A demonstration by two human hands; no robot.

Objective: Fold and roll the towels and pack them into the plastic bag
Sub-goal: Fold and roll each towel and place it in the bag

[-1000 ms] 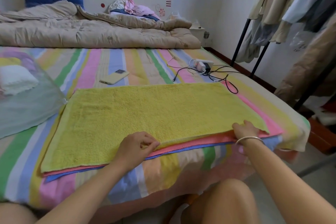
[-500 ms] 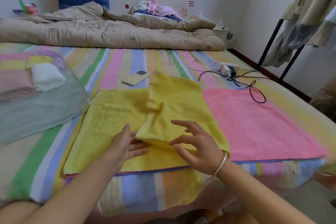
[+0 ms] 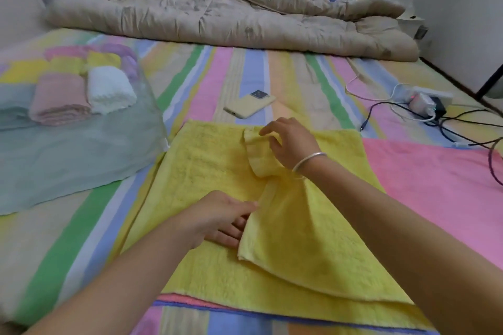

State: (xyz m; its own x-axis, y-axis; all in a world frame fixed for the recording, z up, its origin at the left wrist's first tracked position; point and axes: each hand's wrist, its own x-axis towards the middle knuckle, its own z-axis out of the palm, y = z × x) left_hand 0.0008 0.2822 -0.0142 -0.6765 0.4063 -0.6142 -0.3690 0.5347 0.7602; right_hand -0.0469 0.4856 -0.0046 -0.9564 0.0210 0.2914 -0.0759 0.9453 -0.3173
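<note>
Bed point(image 3: 239, 68): striped sheet in pastel bands; a beige quilt point(image 3: 217, 19) is heaped across the far end
Loose items: a phone point(image 3: 249, 104) lies face down just beyond the work area; a power strip point(image 3: 424, 102) with tangled cables point(image 3: 462, 128) lies at the right
Plastic bag point(image 3: 68, 160): flat on the sheet at the left, translucent; rolled towels point(image 3: 110, 90) show through it, a white one beside a pink one, with more behind them
Yellow towel point(image 3: 206, 160): spread in the middle of the bed on top of a pink towel point(image 3: 435, 185); its right part is folded over towards the left as a loose, raised flap
Right hand point(image 3: 291, 144): at the towel's far edge; grip clamped on the bunched corner of the flap, fingers curled round it; a silver bracelet point(image 3: 309, 160) sits on the wrist
Left hand point(image 3: 220, 215): grip apart; straight fingers press flat on the yellow towel, their tips hidden under the flap's edge
</note>
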